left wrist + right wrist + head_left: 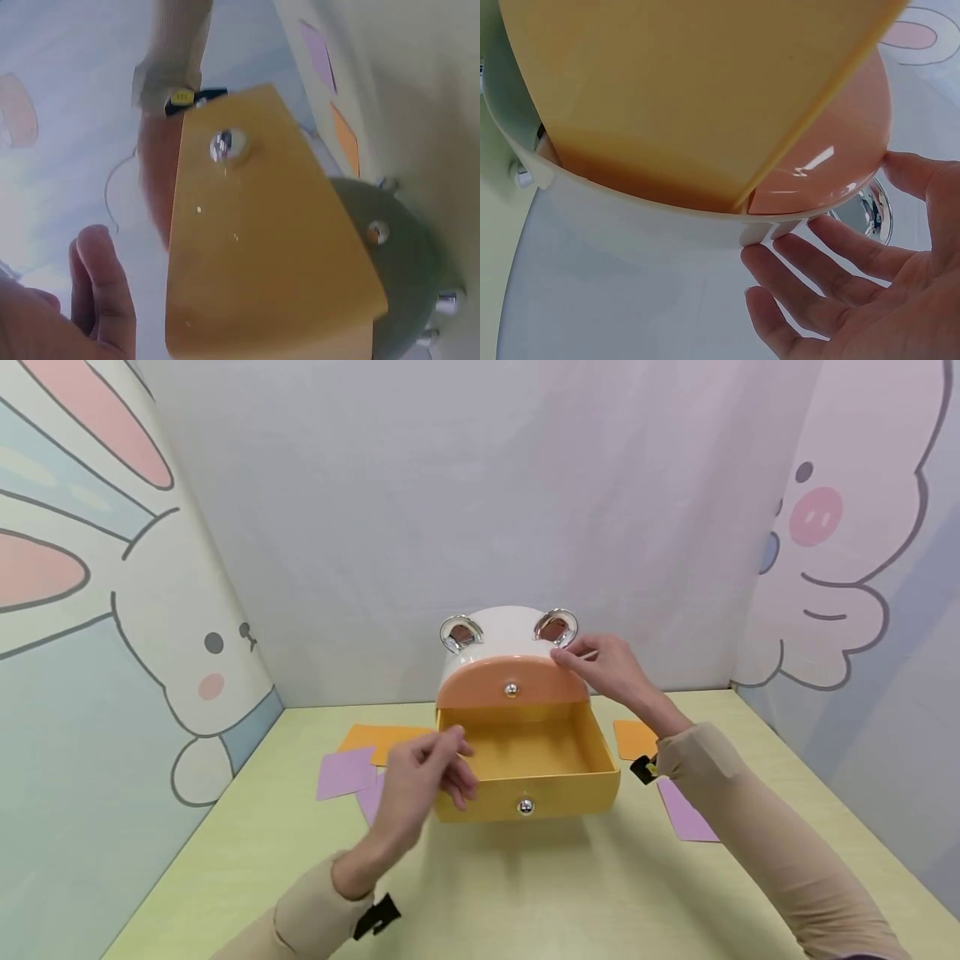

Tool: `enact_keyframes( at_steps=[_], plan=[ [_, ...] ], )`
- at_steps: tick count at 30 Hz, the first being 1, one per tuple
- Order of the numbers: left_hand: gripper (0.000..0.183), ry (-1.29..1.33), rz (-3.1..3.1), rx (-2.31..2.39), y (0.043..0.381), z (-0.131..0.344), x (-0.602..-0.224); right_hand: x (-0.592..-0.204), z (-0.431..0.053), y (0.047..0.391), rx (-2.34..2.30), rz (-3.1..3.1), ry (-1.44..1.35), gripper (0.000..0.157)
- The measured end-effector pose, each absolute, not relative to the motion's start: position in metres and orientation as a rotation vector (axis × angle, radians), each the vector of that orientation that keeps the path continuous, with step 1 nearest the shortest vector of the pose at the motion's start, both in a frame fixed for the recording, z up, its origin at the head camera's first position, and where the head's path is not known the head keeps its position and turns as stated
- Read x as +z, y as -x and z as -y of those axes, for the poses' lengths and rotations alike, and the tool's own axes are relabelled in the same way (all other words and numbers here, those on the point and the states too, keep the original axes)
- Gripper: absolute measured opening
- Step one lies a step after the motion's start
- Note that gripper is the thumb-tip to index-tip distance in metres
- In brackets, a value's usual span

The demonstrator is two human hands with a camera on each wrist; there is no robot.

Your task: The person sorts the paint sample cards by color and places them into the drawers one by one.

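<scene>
A small rounded white cabinet with silver ears stands on the table. Its yellow drawer is pulled well out, below a closed orange drawer. My left hand is by the drawer's left front corner, fingers loosely bent; a gap separates it from the drawer in the left wrist view. My right hand rests against the cabinet's upper right, thumb at the front edge. In the right wrist view, fingers reach along the white side. A green lower drawer shows in the left wrist view.
Orange paper and purple sheets lie left of the cabinet. More orange paper and purple paper lie on its right. Walls with cartoon animals border the table; a pale curtain hangs behind.
</scene>
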State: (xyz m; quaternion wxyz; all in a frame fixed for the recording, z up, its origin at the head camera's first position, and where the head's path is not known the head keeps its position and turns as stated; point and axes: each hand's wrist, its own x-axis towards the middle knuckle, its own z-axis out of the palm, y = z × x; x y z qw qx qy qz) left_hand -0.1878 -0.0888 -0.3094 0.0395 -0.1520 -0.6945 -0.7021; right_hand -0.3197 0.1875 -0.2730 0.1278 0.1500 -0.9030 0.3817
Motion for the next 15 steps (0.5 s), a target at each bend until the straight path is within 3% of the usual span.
enact_keyframes(
  at_steps=[8, 15],
  plan=[
    [0.034, 0.161, 2.234, -1.786, 0.244, 0.157, -0.314, -0.271, -0.188, 0.319, 1.104, 2.649, -0.423, 0.045],
    [0.044, 0.375, 2.734, -1.059, 0.297, 0.241, -0.367, -0.273, -0.187, 0.318, 1.103, 2.637, -0.437, 0.044]
  ],
)
